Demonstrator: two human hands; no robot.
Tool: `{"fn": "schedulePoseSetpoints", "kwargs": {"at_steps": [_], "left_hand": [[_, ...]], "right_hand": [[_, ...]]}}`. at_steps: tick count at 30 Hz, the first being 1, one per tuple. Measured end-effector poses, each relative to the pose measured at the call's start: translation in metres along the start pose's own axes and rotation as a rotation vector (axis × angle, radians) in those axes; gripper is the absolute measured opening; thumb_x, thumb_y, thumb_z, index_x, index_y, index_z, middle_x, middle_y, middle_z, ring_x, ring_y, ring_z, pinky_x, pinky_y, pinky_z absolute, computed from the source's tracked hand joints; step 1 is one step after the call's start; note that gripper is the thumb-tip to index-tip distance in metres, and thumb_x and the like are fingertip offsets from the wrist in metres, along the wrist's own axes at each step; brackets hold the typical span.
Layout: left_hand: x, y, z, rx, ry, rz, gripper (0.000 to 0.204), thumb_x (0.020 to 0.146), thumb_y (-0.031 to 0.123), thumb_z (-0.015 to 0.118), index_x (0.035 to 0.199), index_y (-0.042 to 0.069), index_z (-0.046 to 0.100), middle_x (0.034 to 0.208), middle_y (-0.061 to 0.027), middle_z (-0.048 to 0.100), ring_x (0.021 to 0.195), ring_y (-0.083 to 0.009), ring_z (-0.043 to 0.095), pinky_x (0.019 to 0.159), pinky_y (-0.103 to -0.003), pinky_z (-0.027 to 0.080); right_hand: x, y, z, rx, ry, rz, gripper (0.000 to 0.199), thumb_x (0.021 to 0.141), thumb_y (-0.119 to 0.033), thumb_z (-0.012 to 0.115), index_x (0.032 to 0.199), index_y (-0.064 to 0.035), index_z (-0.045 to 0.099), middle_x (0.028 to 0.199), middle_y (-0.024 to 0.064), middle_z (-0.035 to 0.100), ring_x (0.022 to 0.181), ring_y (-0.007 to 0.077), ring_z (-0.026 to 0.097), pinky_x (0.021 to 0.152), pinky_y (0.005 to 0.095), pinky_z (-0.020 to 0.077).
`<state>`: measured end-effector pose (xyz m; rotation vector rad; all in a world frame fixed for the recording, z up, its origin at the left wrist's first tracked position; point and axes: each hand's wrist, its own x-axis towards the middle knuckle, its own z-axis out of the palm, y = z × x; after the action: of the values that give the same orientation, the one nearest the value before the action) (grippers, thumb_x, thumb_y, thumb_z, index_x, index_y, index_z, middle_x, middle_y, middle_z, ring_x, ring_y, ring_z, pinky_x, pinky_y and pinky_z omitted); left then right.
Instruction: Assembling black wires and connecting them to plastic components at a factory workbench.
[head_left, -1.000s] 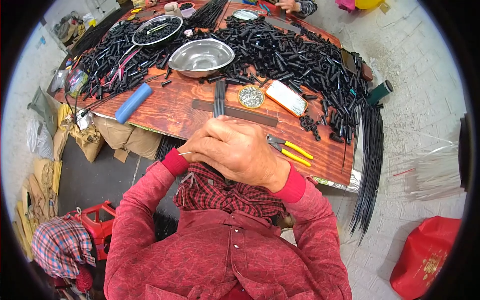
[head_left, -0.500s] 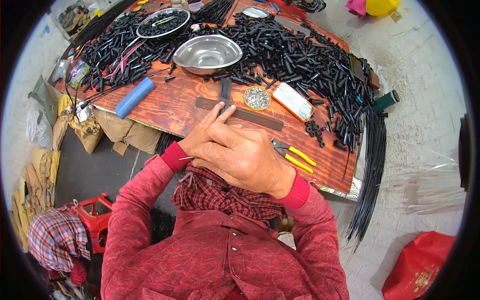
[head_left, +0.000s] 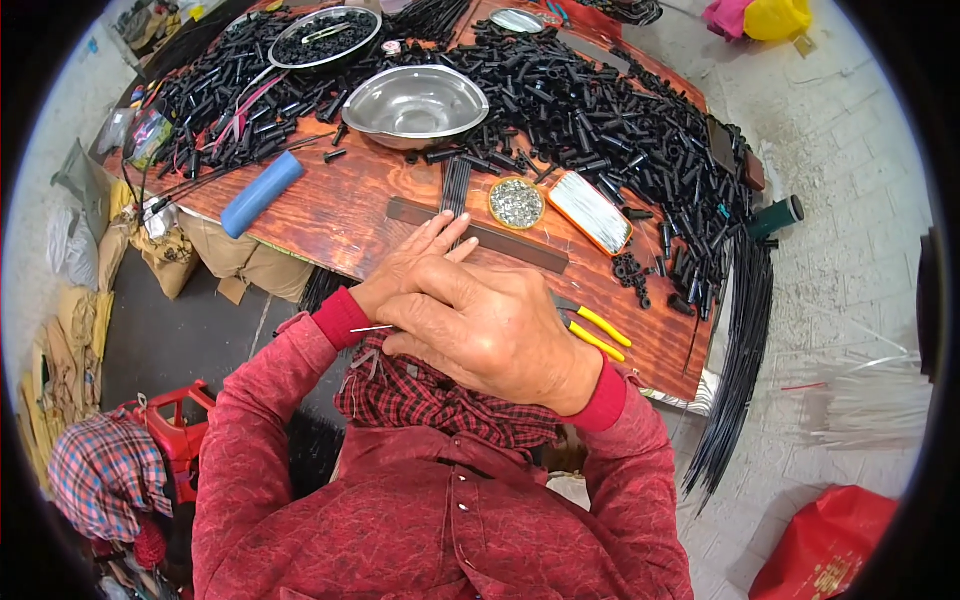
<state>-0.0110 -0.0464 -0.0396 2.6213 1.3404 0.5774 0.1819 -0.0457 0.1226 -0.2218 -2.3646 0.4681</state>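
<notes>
My left hand (head_left: 405,265) lies with its fingers stretched out over a row of thin black rods (head_left: 455,188), pressing near where they cross a dark flat bar (head_left: 520,248). In front of it, my right hand (head_left: 490,325) is closed with its fingers bent, and a thin metal pin (head_left: 370,328) sticks out past its fingertips on the left. The right hand covers part of the left palm and the near ends of the rods. Beside the right hand lie yellow-handled pliers (head_left: 600,335). A round tub of small metal pieces (head_left: 516,203) stands just beyond the bar.
A steel bowl (head_left: 415,105) sits before a wide heap of black tubular parts (head_left: 590,110). An orange-rimmed tray of pale thin pieces (head_left: 592,212) is at the right, and a blue cylinder (head_left: 262,194) at the left. Long black rods (head_left: 738,350) hang off the table's right edge.
My left fingers have spread and lie flatter on the rods. My right hand has shifted slightly right and nearer to me, with more of the metal pin showing.
</notes>
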Motion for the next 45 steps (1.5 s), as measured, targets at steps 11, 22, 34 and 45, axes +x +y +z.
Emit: {"fn": "schedulePoseSetpoints", "kwargs": {"at_steps": [11, 22, 34, 45], "left_hand": [[-0.002, -0.003, 0.001, -0.695, 0.058, -0.104, 0.069, 0.089, 0.016, 0.064, 0.155, 0.009, 0.045, 0.170, -0.0175, 0.022, 0.157, -0.0409, 0.019, 0.127, -0.051, 0.020], [0.003, -0.001, 0.011, 0.003, 0.119, 0.035, 0.099, 0.071, 0.020, 0.081, 0.158, 0.007, 0.036, 0.167, -0.0205, 0.028, 0.153, -0.0437, 0.028, 0.121, -0.052, 0.033], [0.004, 0.003, 0.003, -0.022, 0.042, -0.059, 0.093, 0.071, 0.026, 0.078, 0.155, 0.010, 0.042, 0.166, -0.0183, 0.030, 0.151, -0.0464, 0.029, 0.122, -0.059, 0.026], [0.006, -0.001, 0.000, 0.002, -0.040, -0.093, 0.102, 0.067, 0.041, 0.086, 0.156, 0.015, 0.043, 0.168, -0.0159, 0.028, 0.153, -0.0439, 0.026, 0.125, -0.057, 0.022]], "right_hand": [[0.002, 0.011, -0.045, 0.147, -0.066, 0.109, 0.065, 0.063, -0.047, 0.089, 0.111, -0.0061, 0.073, 0.105, 0.0108, 0.069, 0.088, 0.0278, 0.072, 0.075, 0.0383, 0.0581], [-0.039, 0.176, 0.035, 0.443, 0.064, 0.997, 0.029, 0.100, -0.020, 0.062, 0.111, 0.0047, 0.071, 0.089, 0.0052, 0.072, 0.074, 0.0093, 0.064, 0.068, 0.0253, 0.0533], [-0.020, 0.203, 0.082, 0.188, 0.055, 1.072, 0.049, 0.088, -0.039, 0.076, 0.103, 0.0073, 0.075, 0.084, 0.0195, 0.076, 0.073, 0.0263, 0.075, 0.069, 0.0374, 0.0570], [-0.009, 0.201, 0.082, 0.008, -0.002, 1.108, 0.040, 0.085, -0.038, 0.074, 0.089, 0.0013, 0.075, 0.079, 0.0171, 0.075, 0.074, 0.0300, 0.073, 0.070, 0.0407, 0.0553]]}}
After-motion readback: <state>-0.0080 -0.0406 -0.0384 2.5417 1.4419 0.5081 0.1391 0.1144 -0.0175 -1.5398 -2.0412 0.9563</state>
